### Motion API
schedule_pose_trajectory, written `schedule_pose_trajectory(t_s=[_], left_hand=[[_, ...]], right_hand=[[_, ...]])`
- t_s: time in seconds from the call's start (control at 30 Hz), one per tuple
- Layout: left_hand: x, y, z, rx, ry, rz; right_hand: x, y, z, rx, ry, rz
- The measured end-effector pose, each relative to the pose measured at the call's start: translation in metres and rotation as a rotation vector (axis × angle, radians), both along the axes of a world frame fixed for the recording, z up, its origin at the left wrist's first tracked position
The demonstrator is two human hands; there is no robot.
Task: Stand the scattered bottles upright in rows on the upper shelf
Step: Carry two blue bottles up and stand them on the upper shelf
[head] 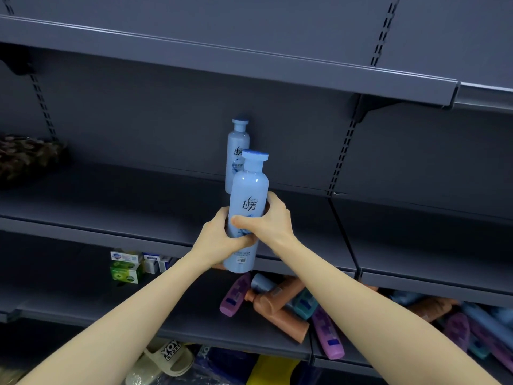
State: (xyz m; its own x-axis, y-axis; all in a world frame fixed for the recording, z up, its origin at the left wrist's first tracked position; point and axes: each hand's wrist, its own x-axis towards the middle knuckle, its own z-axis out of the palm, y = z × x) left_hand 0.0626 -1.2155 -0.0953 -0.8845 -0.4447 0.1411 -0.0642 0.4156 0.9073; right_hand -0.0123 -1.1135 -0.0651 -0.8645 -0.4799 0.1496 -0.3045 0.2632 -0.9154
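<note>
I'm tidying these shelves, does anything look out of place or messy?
Yes: a heap of purple, brown and blue bottles lies toppled across one another on the lower shelf, not upright.

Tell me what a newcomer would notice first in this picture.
The left hand and right hand grip an upright blue bottle mid-frame, in front of the upper shelf. Behind it a second blue bottle stands by the shelf's back wall. On the shelf below, to the right, a pile of purple, orange and blue bottles lies scattered.

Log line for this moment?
left hand, right hand: grip held bottle, upright | placed bottle: standing on upper shelf | scattered bottles: lower shelf
</note>
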Motion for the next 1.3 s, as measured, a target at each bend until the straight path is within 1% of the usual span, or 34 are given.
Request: schedule_pose_trajectory(t_s=[0.37,0.83,1.17,1.3], left_hand=[[-0.051,-0.010,0.012,0.003,0.035,-0.007],[-0.107,-0.025,0.003,0.021,0.077,0.025],[-0.128,-0.028,-0.008,-0.003,0.104,0.041],[-0.135,-0.033,-0.009,-0.068,0.089,0.043]], right_hand=[[-0.050,-0.014,0.010,-0.013,0.031,-0.011],[-0.105,-0.030,0.006,-0.032,0.040,0.016],[-0.128,-0.036,-0.004,-0.031,0.070,0.006],[-0.135,-0.041,-0.007,-0.029,0.082,-0.005]])
